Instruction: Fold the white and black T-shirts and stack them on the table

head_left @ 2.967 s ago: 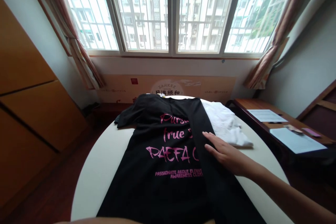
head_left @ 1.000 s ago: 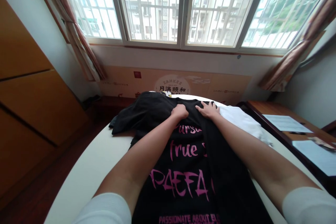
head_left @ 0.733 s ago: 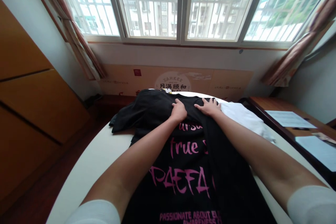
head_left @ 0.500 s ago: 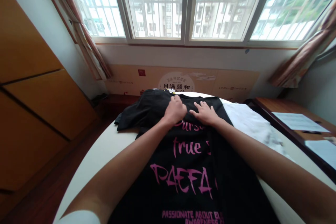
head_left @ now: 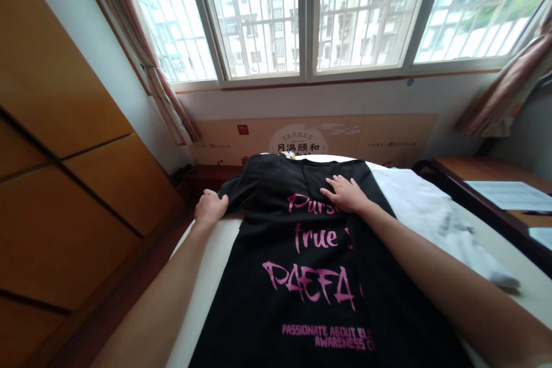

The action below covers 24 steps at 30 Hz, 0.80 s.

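A black T-shirt [head_left: 302, 276] with pink lettering lies face up on a round white table [head_left: 207, 276], its right side folded inward over the print. My left hand [head_left: 210, 207] is closed on the end of the shirt's left sleeve at the table's left edge. My right hand [head_left: 347, 194] lies flat with fingers spread on the chest near the collar, pressing the fabric down.
A white garment [head_left: 435, 218] lies on the table to the right of the black shirt. A wooden side table [head_left: 470, 175] with papers [head_left: 509, 194] stands at the right. Wooden cabinets [head_left: 64, 184] fill the left; a barred window and curtains are ahead.
My left hand left the collar area and moved out left to the sleeve end, gripping it. My right hand stayed flat near the collar. The view shifted slightly rightward.
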### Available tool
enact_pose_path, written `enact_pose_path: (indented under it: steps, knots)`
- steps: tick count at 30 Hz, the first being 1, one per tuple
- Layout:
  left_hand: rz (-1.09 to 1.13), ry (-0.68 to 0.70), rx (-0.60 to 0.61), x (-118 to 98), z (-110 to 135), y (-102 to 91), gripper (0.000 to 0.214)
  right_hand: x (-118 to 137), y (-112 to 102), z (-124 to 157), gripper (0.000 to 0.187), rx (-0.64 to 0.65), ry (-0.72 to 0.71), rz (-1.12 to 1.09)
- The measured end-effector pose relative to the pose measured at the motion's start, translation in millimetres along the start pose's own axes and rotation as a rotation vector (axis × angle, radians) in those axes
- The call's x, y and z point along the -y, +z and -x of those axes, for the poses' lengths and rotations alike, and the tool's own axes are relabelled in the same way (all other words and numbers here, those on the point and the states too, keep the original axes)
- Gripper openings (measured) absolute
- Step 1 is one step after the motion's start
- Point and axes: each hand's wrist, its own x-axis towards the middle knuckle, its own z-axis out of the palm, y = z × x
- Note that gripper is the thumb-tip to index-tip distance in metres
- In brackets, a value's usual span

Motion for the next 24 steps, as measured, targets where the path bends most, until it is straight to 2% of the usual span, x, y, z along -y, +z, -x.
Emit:
enact_pose_path:
  steps: [2, 4, 7, 9, 11, 14, 17, 20, 22, 24]
  knots:
    - [-0.03, -0.067, -0.022, -4, 4, -3.3, 0.064, -4, 0, 1, 0.071, -0.018, -0.017, -0.014]
    - [-0.055, -0.086, 0.027, -3, 5, -7.2, 0.059, -7, 0, 2, 0.067, -0.028, -0.04, -0.018]
    - [-0.02, -0.03, 0.081, 5, 3, -8.9, 0.049, -10, 2, 2, 0.063, -0.037, -0.062, -0.029]
    - [0.088, 0.025, 0.019, 10, -1, -6.5, 0.05, -11, 3, 1, 0.059, -0.045, -0.066, -0.043]
    - [0.306, 0.053, -0.084, 12, -4, -2.9, 0.052, -13, 4, -1, 0.057, -0.048, -0.07, -0.052]
    - [0.847, -0.067, -0.148, 5, -5, 0.0, 0.036, -15, 6, -2, 0.055, -0.054, -0.077, -0.05]
    - [1.297, -0.206, -0.035, -6, -2, -5.5, 0.011, -16, 8, -4, 0.055, -0.065, -0.086, -0.05]
    - [1.645, -0.292, 0.19, -18, 5, -19.8, 0.005, -16, 9, -4, 0.055, -0.075, -0.091, -0.065]
    - [1.782, -0.323, 0.285, -29, 9, -31.1, 0.006, -15, 9, -4, 0.054, -0.08, -0.091, -0.083]
    - [1.852, -0.27, 0.296, -46, 14, -41.6, 0.004, -14, 8, -3, 0.054, -0.089, -0.09, -0.115]
